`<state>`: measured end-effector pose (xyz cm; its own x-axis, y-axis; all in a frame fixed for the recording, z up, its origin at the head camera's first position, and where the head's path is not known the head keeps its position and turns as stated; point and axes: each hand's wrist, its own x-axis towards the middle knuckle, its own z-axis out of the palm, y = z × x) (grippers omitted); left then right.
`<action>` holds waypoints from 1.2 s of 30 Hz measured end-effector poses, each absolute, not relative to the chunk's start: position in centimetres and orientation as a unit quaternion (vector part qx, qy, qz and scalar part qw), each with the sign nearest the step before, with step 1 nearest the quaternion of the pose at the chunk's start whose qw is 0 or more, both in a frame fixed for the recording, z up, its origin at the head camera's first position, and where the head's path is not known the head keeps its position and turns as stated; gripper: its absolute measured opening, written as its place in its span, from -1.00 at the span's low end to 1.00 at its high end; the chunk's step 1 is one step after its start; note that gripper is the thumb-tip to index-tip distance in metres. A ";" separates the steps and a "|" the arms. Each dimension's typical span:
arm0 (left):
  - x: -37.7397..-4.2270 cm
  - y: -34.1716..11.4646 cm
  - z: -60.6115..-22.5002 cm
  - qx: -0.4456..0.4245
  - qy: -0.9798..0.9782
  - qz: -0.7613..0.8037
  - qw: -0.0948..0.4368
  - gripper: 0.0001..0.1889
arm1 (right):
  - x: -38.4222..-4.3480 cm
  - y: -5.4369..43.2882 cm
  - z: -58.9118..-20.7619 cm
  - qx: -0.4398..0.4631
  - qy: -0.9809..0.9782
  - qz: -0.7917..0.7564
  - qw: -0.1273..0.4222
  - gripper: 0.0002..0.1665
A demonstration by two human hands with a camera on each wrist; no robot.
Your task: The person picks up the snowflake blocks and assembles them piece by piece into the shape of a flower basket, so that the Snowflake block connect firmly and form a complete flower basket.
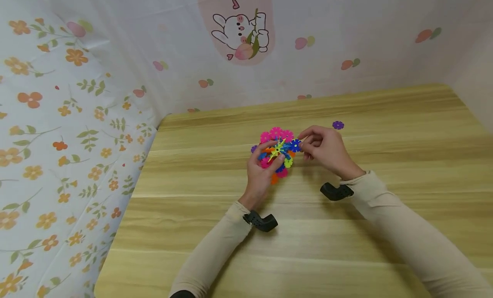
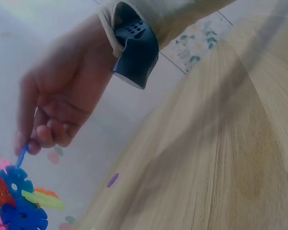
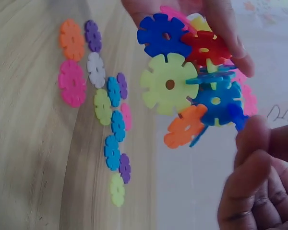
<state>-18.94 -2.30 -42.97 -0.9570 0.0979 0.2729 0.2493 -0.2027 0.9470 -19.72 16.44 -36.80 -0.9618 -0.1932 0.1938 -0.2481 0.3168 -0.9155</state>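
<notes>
A cluster of interlocked flower-shaped plastic discs (image 3: 169,85), in yellow, blue, orange, red and pink, sits in my left hand (image 1: 259,174), whose fingers and thumb grip it from the near left side. My right hand (image 1: 327,148) pinches a dark blue disc (image 1: 295,145) between thumb and fingertips at the cluster's right side. In the right wrist view this blue disc (image 3: 237,116) overlaps a lighter blue disc (image 3: 216,103) of the cluster. The left wrist view shows the pinched blue disc (image 2: 22,155) edge-on, close over the cluster's upper blue disc (image 2: 15,179).
A single purple disc (image 1: 338,125) lies on the wooden table (image 1: 404,161) beyond my right hand. In the right wrist view several loose discs lie on the table, among them a pink one (image 3: 72,83) and a white one (image 3: 96,70). Patterned curtains (image 1: 165,28) hang behind and left.
</notes>
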 end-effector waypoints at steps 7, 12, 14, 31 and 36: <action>-19.0 -2.2 -42.8 -0.118 -0.605 -0.786 0.044 -0.64 | -19.0 16.9 -35.4 0.122 -0.801 0.584 0.044 -0.86; -19.1 -2.0 -42.8 -0.125 -0.605 -0.785 0.044 -0.63 | -19.9 16.9 -37.4 0.130 -0.785 0.602 0.068 -0.82; -19.0 -1.9 -42.7 -0.124 -0.609 -0.782 0.051 -0.63 | -20.1 16.7 -38.1 0.130 -0.780 0.606 0.083 -0.80; -17.8 -2.1 -40.2 -0.131 -0.642 -0.753 0.065 -0.63 | -19.3 15.3 -38.9 0.120 -0.759 0.631 0.104 -0.73; -18.2 -2.0 -40.8 -0.135 -0.636 -0.757 0.064 -0.63 | -18.3 14.9 -37.6 0.127 -0.751 0.635 0.131 -0.73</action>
